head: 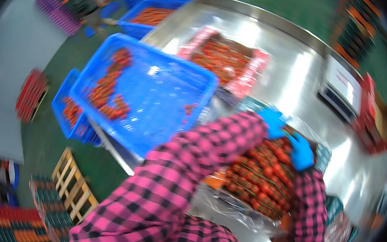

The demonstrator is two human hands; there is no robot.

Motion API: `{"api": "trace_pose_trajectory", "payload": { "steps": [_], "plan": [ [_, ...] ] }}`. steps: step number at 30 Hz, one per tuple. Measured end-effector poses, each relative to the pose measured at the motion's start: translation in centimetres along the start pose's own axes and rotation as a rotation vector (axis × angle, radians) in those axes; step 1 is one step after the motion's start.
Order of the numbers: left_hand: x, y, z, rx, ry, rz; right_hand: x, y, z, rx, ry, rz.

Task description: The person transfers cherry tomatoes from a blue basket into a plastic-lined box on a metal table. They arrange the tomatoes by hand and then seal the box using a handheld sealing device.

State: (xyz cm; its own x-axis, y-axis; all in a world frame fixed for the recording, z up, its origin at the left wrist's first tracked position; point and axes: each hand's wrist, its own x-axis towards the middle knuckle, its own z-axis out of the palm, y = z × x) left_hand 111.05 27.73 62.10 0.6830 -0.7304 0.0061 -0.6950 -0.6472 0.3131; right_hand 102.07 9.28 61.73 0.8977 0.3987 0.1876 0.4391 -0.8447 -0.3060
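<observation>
A cardboard box lined with clear film holds rows of red cherry tomatoes on the vine (263,175) right in front of me. My left hand (273,123), in a blue glove, is at the box's far edge. Close beside it, my right hand (300,151), gloved the same way, rests over the far right corner of the tomatoes. The fingertips of both hands nearly meet around a green stem; blur hides whether either one grips it. Loose clear plastic film (233,206) spreads over the box's near side.
A blue plastic crate (159,97) with some tomato clusters stands to the left. Beyond lies a pink-and-white box of tomatoes (220,60) on the steel table (278,73). At right are a weighing scale (342,88) and a red carton (374,116). A raised rim edges the table's far side.
</observation>
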Motion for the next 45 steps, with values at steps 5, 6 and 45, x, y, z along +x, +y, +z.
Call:
{"api": "trace_pose_trajectory", "payload": {
  "steps": [5,6,45],
  "plan": [
    [-6.8,1.2,-0.9,-0.311,0.469,0.101,1.8,-5.6,-3.6,0.427,0.111,0.245],
    [-9.8,1.1,-0.9,-0.495,0.581,0.137,2.3,-7.6,-4.1,0.566,0.115,0.261],
    [-35.4,-18.0,-12.5,-1.823,-0.267,-0.118,-11.2,-39.8,12.8,0.94,-0.087,0.278]
  ]
}}
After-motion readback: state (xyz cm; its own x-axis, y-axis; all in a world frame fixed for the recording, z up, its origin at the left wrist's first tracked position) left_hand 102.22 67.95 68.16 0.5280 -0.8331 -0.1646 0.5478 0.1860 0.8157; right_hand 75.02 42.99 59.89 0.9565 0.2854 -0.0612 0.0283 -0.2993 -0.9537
